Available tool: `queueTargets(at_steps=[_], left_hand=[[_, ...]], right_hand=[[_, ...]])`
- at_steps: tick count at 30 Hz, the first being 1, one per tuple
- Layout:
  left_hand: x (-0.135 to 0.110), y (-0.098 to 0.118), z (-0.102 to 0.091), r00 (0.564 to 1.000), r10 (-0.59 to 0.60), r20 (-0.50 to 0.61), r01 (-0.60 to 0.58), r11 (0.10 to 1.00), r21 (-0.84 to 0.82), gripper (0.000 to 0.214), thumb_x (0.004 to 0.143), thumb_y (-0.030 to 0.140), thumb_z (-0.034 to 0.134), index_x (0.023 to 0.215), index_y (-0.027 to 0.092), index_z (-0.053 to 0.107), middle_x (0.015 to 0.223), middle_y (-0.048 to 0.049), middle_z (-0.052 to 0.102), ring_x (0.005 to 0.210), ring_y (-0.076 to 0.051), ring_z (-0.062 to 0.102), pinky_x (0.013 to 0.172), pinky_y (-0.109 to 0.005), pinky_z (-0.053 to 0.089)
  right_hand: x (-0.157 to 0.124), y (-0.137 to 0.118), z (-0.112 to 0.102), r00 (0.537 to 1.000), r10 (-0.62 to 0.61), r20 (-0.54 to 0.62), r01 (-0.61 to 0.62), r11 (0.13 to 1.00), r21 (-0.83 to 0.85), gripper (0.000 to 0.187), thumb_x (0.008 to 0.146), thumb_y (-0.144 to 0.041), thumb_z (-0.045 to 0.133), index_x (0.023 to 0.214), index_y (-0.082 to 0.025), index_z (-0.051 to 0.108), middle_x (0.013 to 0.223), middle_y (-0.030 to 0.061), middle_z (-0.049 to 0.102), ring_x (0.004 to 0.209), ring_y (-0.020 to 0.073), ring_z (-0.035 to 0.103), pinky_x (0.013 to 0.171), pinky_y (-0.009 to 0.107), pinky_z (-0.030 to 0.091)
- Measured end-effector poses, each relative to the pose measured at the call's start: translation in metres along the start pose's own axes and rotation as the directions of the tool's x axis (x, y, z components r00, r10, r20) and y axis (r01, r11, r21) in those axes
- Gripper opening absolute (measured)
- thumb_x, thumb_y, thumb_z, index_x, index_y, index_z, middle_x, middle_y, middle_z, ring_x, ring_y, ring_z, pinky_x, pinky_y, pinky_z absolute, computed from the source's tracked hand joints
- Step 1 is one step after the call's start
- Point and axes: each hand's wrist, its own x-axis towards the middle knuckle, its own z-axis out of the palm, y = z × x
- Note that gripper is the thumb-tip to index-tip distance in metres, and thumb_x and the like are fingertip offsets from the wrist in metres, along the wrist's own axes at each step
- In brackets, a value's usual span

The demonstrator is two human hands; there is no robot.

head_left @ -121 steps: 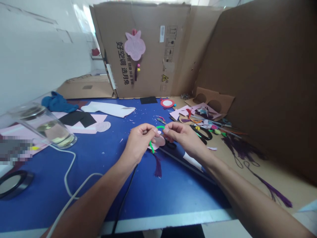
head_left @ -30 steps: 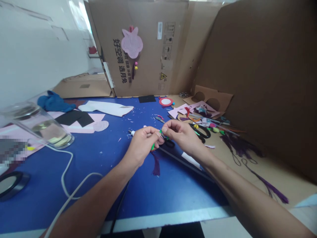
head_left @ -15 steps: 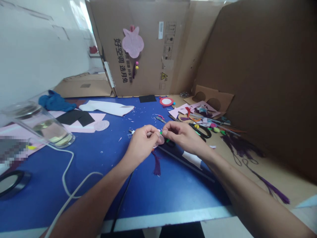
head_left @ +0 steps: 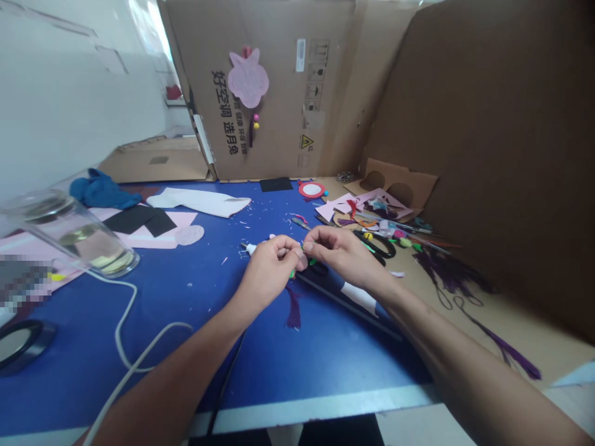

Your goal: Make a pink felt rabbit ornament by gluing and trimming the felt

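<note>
My left hand (head_left: 269,269) and my right hand (head_left: 341,254) meet fingertip to fingertip over the blue table (head_left: 186,322). Both pinch a small craft piece between them; only bits of its green pipe cleaner (head_left: 302,248) show past the fingers. A purple tassel (head_left: 294,313) hangs down from the piece below my left hand and rests on the blue surface. The rest of the piece is hidden by my fingers.
Black scissors (head_left: 379,244) and a heap of felt scraps (head_left: 372,214) lie right of my hands. A glass jar (head_left: 74,238), white cable (head_left: 125,334) and tape roll (head_left: 21,344) sit left. Cardboard walls (head_left: 488,155) stand behind and right, one bearing a pink felt ornament (head_left: 248,77).
Four seconds ago the green pipe cleaner arched openly between my hands; now my fingers have closed in on it, so only small bits show. The hands have hardly moved.
</note>
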Motion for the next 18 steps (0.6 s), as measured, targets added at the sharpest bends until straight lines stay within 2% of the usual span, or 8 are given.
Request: queueTargets(at_steps=[8, 13, 18], left_hand=[[0.0002, -0.0035, 0.0037, 1.000, -0.001, -0.019, 0.000, 1.000, -0.009, 0.014, 0.085, 0.030, 0.068, 0.075, 0.021, 0.066, 0.067, -0.0020, 0.072, 0.057, -0.013, 0.058, 0.059, -0.026, 0.046], [-0.0007, -0.0036, 0.0064, 0.999, -0.050, -0.018, 0.049, 0.998, -0.050, 0.014, 0.084, 0.031, 0.068, 0.076, 0.020, 0.067, 0.068, -0.0037, 0.074, 0.057, -0.013, 0.059, 0.059, -0.025, 0.047], [-0.0019, -0.0013, 0.0071, 0.998, -0.070, -0.007, 0.069, 0.995, -0.071, 0.017, 0.085, 0.033, 0.070, 0.076, 0.019, 0.068, 0.070, -0.0049, 0.076, 0.057, -0.012, 0.058, 0.057, -0.024, 0.046]], right_hand=[[0.0005, 0.0029, 0.0021, 0.996, 0.025, -0.080, -0.017, 0.995, 0.103, 0.017, 0.087, -0.037, 0.072, 0.082, -0.021, 0.068, 0.071, -0.0012, 0.068, 0.064, 0.0149, 0.057, 0.062, 0.029, 0.040], [0.0010, 0.0049, 0.0050, 0.992, 0.035, -0.118, -0.020, 0.991, 0.132, 0.019, 0.085, -0.038, 0.074, 0.081, -0.020, 0.068, 0.072, -0.0010, 0.067, 0.065, 0.0150, 0.057, 0.063, 0.029, 0.042], [0.0010, 0.0010, 0.0042, 0.997, 0.057, -0.052, -0.048, 0.986, 0.158, 0.023, 0.087, -0.041, 0.074, 0.082, -0.020, 0.068, 0.069, -0.0010, 0.066, 0.063, 0.0148, 0.055, 0.063, 0.029, 0.042]])
